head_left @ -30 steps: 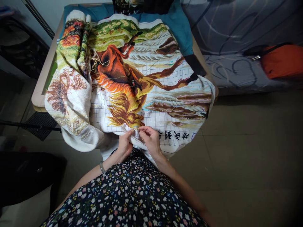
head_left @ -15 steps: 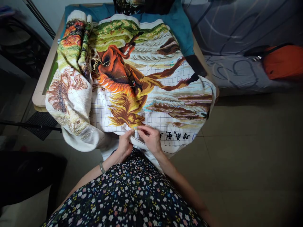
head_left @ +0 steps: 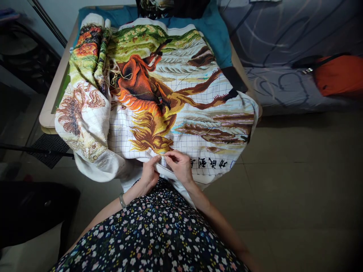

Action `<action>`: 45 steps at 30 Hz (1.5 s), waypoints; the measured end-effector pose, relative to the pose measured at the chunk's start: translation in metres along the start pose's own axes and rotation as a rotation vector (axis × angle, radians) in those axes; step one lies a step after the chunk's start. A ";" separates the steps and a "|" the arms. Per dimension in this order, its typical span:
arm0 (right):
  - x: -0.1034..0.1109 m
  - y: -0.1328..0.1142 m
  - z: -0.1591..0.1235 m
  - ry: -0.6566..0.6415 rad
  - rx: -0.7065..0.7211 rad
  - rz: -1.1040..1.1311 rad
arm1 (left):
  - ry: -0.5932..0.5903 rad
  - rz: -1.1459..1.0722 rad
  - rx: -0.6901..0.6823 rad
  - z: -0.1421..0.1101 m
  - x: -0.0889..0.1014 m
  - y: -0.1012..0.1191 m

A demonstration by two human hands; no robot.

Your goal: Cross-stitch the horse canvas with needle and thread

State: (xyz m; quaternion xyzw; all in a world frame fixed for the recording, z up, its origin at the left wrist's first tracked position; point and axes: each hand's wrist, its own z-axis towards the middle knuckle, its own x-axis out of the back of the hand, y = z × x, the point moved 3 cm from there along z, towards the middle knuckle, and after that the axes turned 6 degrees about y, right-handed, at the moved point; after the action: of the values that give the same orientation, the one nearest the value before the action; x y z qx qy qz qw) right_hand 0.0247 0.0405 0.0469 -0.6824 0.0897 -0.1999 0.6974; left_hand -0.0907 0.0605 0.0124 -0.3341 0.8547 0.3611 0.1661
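Observation:
A large cross-stitch cloth (head_left: 121, 128) lies over the table, with a galloping horse stitched in orange, brown and yellow on a blue-lined grid. My left hand (head_left: 149, 172) grips its near edge, thumb on top and fingers hidden underneath. Close beside it, my right hand (head_left: 180, 166) is closed in a pinch, thumb and forefinger meeting at the cloth just below the yellow horse head (head_left: 160, 142). Whatever is between those fingertips is too small to make out. Loose yellowish threads (head_left: 115, 75) lie on the upper left of the stitching.
The left part of the cloth is a thick rolled bundle (head_left: 90, 113), hanging over the front edge of the wooden table (head_left: 47, 113). Teal fabric (head_left: 222, 41) lies beneath. An orange bag (head_left: 338, 75) rests on a grey patterned sofa (head_left: 272, 87) to the right.
The right fingertips have shifted very slightly at the cloth. Both hands otherwise keep their places, and the cloth lies as before.

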 end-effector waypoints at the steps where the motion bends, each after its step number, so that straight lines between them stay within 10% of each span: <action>1: 0.000 0.000 0.000 -0.001 -0.004 0.002 | -0.001 -0.001 -0.003 0.000 0.000 0.000; 21: 0.000 0.004 -0.002 0.008 -0.150 0.068 | -0.013 0.007 0.018 0.000 0.000 0.000; 45: -0.001 -0.003 -0.001 0.021 0.055 -0.055 | 0.008 0.008 0.023 0.001 0.001 -0.001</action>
State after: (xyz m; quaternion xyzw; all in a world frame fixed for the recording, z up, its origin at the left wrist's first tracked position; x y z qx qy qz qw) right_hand 0.0225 0.0397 0.0498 -0.6629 0.0726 -0.2284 0.7093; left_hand -0.0907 0.0598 0.0108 -0.3302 0.8607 0.3506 0.1649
